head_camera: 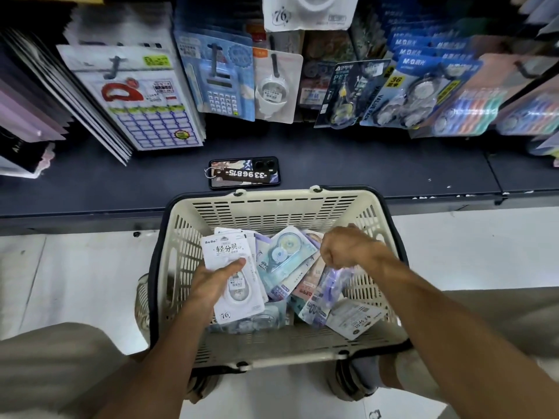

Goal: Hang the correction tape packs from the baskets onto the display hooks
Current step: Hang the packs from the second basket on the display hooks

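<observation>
A cream plastic basket [272,207] stands on the floor below me, holding several correction tape packs. My left hand [211,281] grips a small stack of white packs [239,285] over the basket's left side, thumb across the top card. My right hand [344,251] is curled, knuckles up, over the right side and pinches a purple pack [331,285] that hangs blurred beneath it. A blue pack [286,252] lies loose between the hands. Display hooks [274,65] above the shelf carry hanging packs, among them a white correction tape pack [272,92].
A phone with a number tag [244,174] lies on the dark shelf [393,170] just beyond the basket. Label sheets [136,98], a calculator pack [219,86] and blue tape value packs [414,92] hang above. A second basket [142,300] shows at the lower left.
</observation>
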